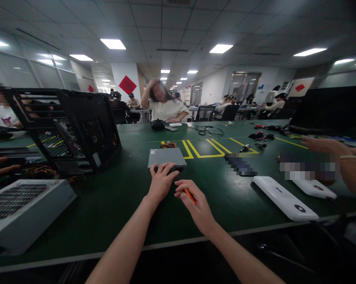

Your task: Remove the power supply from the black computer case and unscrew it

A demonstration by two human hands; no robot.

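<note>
A grey computer power supply [166, 157] lies on the green table in front of me, with bundled coloured cables [168, 145] at its far side. My left hand [162, 180] grips its near edge, fingers curled over the dark front face. Just to the right, my right hand [192, 197] is closed around an orange-handled screwdriver [190, 196]. The screwdriver's thin shaft points up toward the power supply's near right corner. Whether its tip touches a screw there I cannot tell.
An open black computer case [90, 130] stands at left behind a larger grey power supply [30, 213]. White power banks [284, 197] lie at right, near another person's hand [325, 146]. Another person's fingers [2, 167] show far left. Someone sits across the table [130, 232].
</note>
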